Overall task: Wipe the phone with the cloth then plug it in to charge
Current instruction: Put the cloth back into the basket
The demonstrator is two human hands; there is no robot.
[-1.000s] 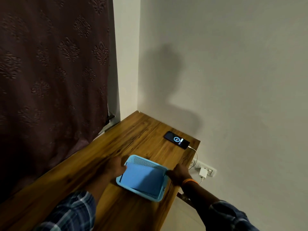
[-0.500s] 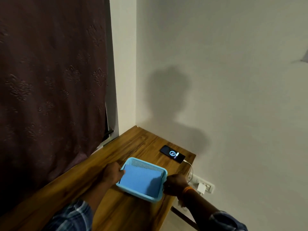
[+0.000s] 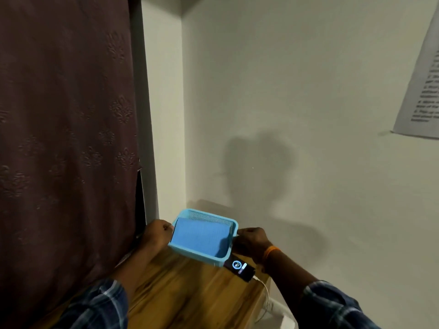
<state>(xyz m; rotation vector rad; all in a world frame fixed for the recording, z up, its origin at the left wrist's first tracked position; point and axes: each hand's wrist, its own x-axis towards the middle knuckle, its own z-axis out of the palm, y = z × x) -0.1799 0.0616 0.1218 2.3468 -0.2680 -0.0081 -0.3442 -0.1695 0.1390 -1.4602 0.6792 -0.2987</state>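
Note:
A light blue plastic basket [image 3: 228, 220] is lifted above the wooden table [image 3: 190, 295], tilted toward me. A folded blue cloth [image 3: 202, 236] lies inside it. My left hand [image 3: 156, 236] grips the basket's left rim and my right hand [image 3: 251, 241] grips its right rim. The black phone [image 3: 240, 269] lies on the table near its right edge, partly hidden under the basket, screen lit with a charging symbol. A white cable [image 3: 262, 284] is plugged into the phone and drops over the table edge.
A dark brown curtain [image 3: 66, 138] hangs at the left, close to the table. White walls meet in a corner behind the basket. A printed paper sheet [image 3: 425, 86] is taped on the right wall. A white socket strip [image 3: 270, 307] sits low beside the table.
Both hands have lifted the basket with the cloth off the table and carried it toward the far corner, over the phone. My head has tilted up, showing more wall.

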